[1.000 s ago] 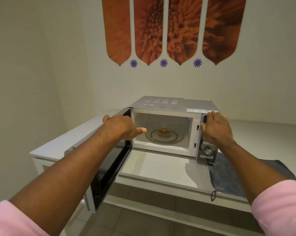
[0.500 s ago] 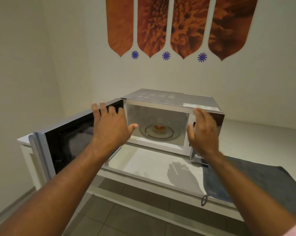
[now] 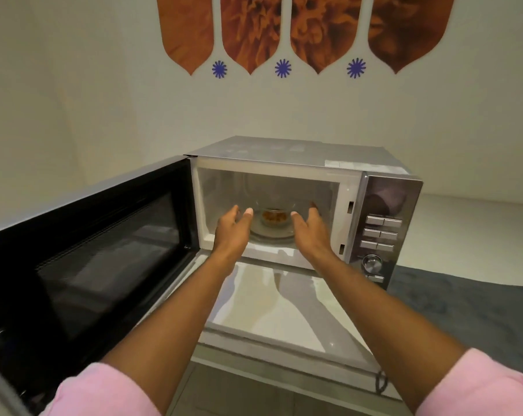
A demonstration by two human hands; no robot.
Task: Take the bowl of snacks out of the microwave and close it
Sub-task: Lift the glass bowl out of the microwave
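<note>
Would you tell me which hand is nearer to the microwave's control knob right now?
Right. The right hand reaches into the cavity just left of the control panel, up-left of the control knob; the left hand is farther left, near the open door's hinge side.

left hand (image 3: 231, 232): fingers spread, empty | right hand (image 3: 311, 232): fingers spread, empty

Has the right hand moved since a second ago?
Yes. The right hand has left the control panel and gone leftward into the microwave's opening, beside the bowl, open and not yet touching it.
</note>
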